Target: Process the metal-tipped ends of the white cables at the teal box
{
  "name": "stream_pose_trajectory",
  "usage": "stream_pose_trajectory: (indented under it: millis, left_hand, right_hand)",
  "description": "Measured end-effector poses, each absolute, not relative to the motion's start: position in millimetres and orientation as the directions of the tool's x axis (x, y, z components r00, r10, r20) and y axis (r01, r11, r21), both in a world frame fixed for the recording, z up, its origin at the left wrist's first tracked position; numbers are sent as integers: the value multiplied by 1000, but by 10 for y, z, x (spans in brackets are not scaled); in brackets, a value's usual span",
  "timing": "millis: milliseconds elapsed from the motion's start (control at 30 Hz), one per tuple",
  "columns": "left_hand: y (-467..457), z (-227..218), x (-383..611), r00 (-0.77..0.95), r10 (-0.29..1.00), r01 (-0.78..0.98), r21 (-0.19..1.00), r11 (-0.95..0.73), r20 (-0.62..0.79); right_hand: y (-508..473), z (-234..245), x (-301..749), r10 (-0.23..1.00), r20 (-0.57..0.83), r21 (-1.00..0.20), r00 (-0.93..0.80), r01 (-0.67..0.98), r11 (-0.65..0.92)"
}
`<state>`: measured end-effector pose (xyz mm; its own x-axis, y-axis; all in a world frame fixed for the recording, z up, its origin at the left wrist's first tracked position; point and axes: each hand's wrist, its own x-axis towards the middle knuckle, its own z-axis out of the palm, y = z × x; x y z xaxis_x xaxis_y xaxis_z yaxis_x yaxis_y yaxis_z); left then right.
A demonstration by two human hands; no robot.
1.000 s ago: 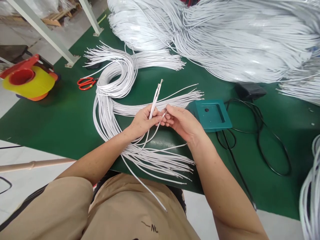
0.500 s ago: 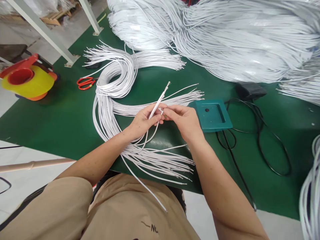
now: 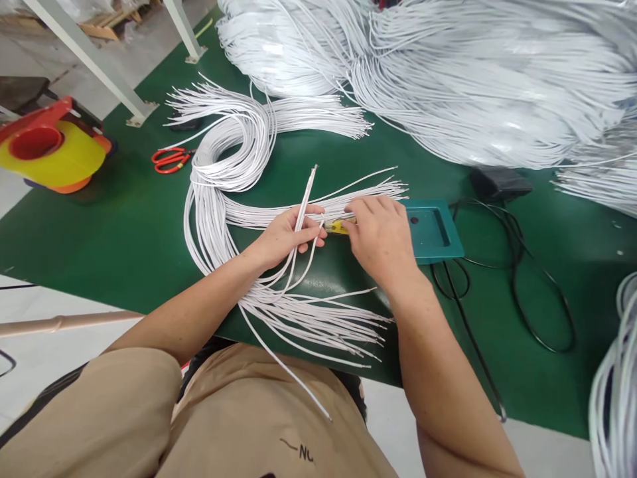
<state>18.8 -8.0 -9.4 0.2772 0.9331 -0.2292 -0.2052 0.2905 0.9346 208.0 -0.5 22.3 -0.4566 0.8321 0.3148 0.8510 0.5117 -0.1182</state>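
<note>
My left hand (image 3: 286,238) is closed on a few white wires (image 3: 304,198) whose stripped ends stick up and away from me. My right hand (image 3: 381,234) rests knuckles up just to the right of it, fingers curled around a small yellow object (image 3: 339,227) that touches the left fingertips. Beneath both hands a looped bundle of white cut wires (image 3: 223,172) lies on the green table (image 3: 99,226), its ends fanned out toward the near edge. A teal block with a recess (image 3: 432,231) sits right beside my right hand.
Large heaps of white wire (image 3: 472,79) fill the far side of the table. Red-handled scissors (image 3: 170,159) lie at the left. A black adapter (image 3: 499,182) and black cable (image 3: 527,285) lie at the right. A red and yellow reel (image 3: 50,149) stands off the table, left.
My right hand left the wire ends, turned palm down and moved right toward the teal block; a yellow object now shows at its fingertips. The held wires tilted more upright.
</note>
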Motion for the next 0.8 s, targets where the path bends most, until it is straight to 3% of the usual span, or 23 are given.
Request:
stream_pose_trajectory:
  millis: [167, 367, 667, 800]
  left_hand:
    - [-81, -141, 214, 255, 953, -9, 985, 171, -164]
    - [-78, -161, 240, 214, 965, 46, 988, 146, -152]
    - [-60, -238, 255, 168, 971, 144, 979, 143, -167]
    - [-45, -278, 233, 202, 962, 96, 981, 169, -185]
  right_hand:
    - [41, 246, 2202, 851, 166, -78, -499, 853, 516]
    - [43, 219, 2187, 811, 172, -19, -560, 821, 571]
    - [104, 215, 2200, 814, 135, -20, -566, 819, 573]
    - [71, 197, 2270, 859, 264, -46, -438, 884, 465]
